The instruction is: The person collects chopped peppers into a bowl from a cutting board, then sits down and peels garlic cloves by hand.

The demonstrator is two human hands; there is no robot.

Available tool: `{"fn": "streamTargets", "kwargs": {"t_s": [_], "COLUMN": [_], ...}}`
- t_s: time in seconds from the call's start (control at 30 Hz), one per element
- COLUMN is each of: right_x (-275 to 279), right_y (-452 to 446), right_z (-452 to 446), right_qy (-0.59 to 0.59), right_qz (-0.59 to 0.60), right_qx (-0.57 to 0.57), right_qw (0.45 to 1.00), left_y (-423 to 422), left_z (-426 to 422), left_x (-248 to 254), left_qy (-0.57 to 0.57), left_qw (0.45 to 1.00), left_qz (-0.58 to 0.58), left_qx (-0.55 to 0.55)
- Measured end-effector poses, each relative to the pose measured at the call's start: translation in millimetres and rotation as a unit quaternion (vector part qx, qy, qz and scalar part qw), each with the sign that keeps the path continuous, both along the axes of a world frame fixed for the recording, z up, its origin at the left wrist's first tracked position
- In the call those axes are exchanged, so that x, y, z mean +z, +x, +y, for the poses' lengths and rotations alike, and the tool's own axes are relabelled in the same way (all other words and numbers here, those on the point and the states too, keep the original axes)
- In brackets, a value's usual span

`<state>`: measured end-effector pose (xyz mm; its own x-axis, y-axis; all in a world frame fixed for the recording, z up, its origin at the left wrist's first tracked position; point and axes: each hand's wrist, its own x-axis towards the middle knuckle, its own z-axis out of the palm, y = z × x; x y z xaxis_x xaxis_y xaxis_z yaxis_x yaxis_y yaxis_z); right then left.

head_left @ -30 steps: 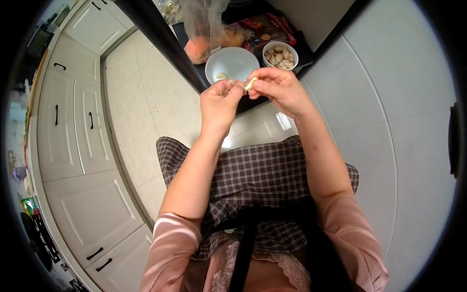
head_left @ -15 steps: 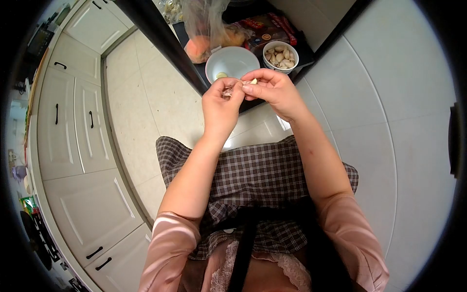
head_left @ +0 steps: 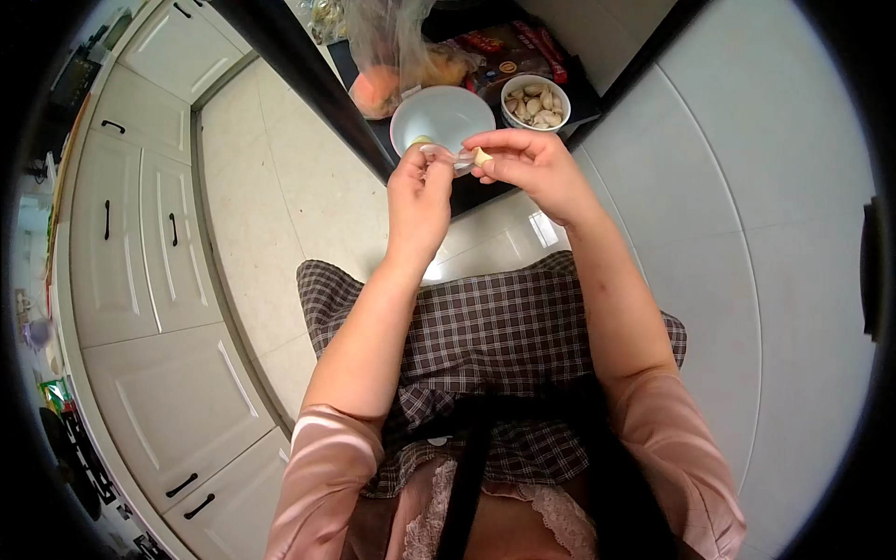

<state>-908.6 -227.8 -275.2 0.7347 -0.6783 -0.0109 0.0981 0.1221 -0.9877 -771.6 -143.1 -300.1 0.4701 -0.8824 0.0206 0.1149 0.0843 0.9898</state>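
My right hand point(head_left: 534, 171) pinches a pale garlic clove point(head_left: 482, 158) between thumb and fingertips. Thin, whitish garlic skin point(head_left: 459, 162) stretches from the clove to my left hand point(head_left: 420, 196), whose fingers are closed on it. Both hands are raised at the near edge of a wide white bowl point(head_left: 446, 105). Inside that bowl, a pale peeled clove point(head_left: 422, 140) shows partly behind my left fingers. To the right stands a smaller white bowl point(head_left: 511, 116) holding several unpeeled garlic cloves point(head_left: 536, 103).
Behind the bowls on the dark shelf point(head_left: 485, 196) are a clear plastic bag point(head_left: 387, 42), orange-coloured produce point(head_left: 376, 91) and a dark red package point(head_left: 504, 56). A black post point(head_left: 299, 75) rises on the left. White cabinets point(head_left: 168, 373) line the far left.
My hands have drawn slightly apart. Skin now spans the gap between them, and more of the clove shows in my right fingers.
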Motion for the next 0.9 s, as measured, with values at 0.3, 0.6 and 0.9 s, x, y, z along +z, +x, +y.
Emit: {"fn": "streamTargets", "kwargs": {"t_s": [0.3, 0.6, 0.9], "right_x": [-2.0, -3.5, -7.7], "right_y": [-4.6, 0.7, -5.8], "right_z": [-5.0, 1.0, -3.0], "right_qy": [0.159, 0.145, 0.083], "right_qz": [-0.086, -0.106, -0.055], "right_qx": [0.038, 0.09, 0.117], "right_qw": [0.983, 0.98, 0.988], "left_y": [-5.8, -2.8, 2.1], "left_z": [-4.0, -5.8, -7.2], "left_x": [-6.2, -3.9, -5.5], "left_qy": [-0.012, -0.008, -0.024], "left_qw": [1.0, 0.999, 0.997], "left_qz": [-0.027, -0.036, -0.052], "left_qx": [0.003, 0.039, 0.049]}}
